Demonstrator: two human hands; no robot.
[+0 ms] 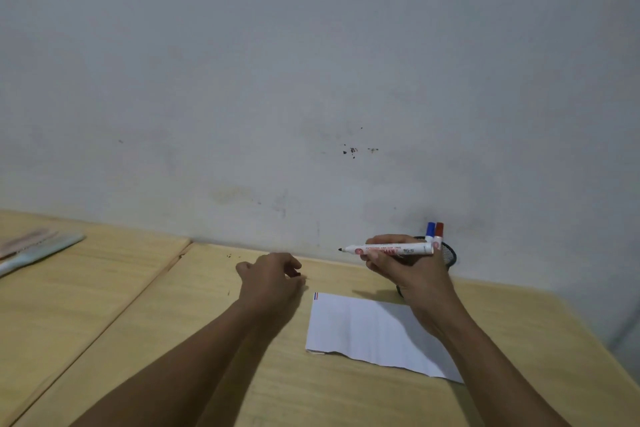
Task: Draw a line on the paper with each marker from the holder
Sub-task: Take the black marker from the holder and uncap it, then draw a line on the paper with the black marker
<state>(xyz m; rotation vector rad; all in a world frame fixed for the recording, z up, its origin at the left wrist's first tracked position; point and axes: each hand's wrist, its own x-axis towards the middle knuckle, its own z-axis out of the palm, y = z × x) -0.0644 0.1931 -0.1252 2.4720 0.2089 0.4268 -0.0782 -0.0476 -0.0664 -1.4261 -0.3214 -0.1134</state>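
Observation:
A white sheet of paper (370, 329) lies on the wooden table (173, 305), with a short blue and a short red line at its far left corner. My right hand (412, 270) holds an uncapped white marker (391, 249) level above the paper's far edge, its dark tip pointing left. Behind that hand stands a black mesh holder (450, 255), mostly hidden, with a blue-capped marker (430, 230) and a red-capped marker (439, 230) sticking out. My left hand (270, 276) hovers left of the paper, fingers curled on a small dark cap (297, 274).
The table meets a grey wall (311, 80) right behind the holder. A flat pale blue and pink object (31, 251) lies at the far left edge. A seam (138, 295) runs diagonally across the tabletop left of my arms.

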